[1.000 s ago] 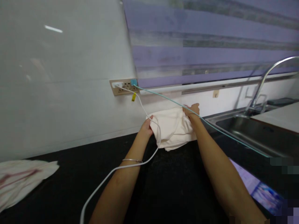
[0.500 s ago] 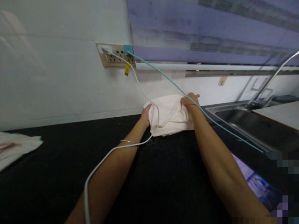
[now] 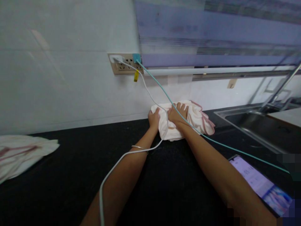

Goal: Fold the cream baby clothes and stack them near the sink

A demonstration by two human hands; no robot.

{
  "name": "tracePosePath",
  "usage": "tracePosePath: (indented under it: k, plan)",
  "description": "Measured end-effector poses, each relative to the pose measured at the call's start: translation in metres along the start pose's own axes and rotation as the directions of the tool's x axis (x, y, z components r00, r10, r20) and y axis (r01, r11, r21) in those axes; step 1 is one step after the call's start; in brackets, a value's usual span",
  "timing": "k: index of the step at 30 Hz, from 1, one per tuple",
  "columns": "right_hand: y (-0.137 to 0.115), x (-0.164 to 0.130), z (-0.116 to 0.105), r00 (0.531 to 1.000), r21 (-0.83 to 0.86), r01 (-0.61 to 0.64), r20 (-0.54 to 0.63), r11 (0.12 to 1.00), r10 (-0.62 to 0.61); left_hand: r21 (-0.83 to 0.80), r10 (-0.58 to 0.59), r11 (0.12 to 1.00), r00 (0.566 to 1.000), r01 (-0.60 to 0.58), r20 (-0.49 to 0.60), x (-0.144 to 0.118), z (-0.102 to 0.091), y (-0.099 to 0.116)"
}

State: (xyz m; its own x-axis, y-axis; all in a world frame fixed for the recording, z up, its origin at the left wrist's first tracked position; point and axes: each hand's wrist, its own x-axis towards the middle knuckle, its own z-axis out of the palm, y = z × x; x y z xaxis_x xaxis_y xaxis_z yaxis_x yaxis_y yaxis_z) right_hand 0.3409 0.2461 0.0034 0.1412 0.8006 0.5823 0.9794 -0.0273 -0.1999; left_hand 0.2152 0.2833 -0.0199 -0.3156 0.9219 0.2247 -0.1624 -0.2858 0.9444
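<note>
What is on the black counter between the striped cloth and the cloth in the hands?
Nothing: in the head view, the counter is bare from striped cloth to cream cloth.

Bare forearms, no sleeves; thin, seemingly silver bangle (image 3: 140,147) on left wrist.

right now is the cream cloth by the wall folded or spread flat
Folded and bunched. The cream cloth sits in a thick, layered heap against the wall, its pink edge curled over, with the left hand and right hand pressing on it.
</note>
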Motion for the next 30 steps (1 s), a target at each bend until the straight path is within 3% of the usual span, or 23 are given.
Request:
tracePosePath:
  k: [3,7,12,15,19,25,30]
  plan:
    - [-0.002,0.0,-0.004,1.0,0.005,0.003,0.019,1.0,-0.003,0.197,0.139,0.973,0.988,-0.123,-0.073,0.001,-0.003,0.003]
    - [-0.004,0.002,-0.014,0.999,0.001,0.006,0.043,1.0,-0.006,0.33,0.076,0.942,0.997,-0.065,-0.02,0.004,-0.008,0.002]
    - [0.019,0.028,-0.047,0.973,0.039,-0.053,0.228,0.998,0.042,0.362,0.052,0.93,0.998,-0.064,0.041,0.003,-0.008,-0.001]
    - [0.04,0.038,-0.057,0.976,-0.015,-0.138,0.167,0.99,0.139,0.374,0.045,0.926,0.998,-0.059,0.045,0.003,-0.007,-0.001]
    - [0.057,0.029,-0.046,0.946,0.018,-0.137,0.3,0.99,0.126,0.383,0.039,0.922,0.997,-0.059,0.06,0.003,-0.007,-0.001]
    - [0.064,0.032,-0.036,0.92,0.024,-0.165,0.365,0.986,0.145,0.395,0.016,0.917,0.995,-0.052,0.095,0.004,-0.008,0.0]
    - [0.07,0.043,-0.037,0.898,0.029,-0.169,0.416,0.985,0.142,0.405,0.003,0.91,0.978,-0.09,0.211,0.003,-0.01,0.003]
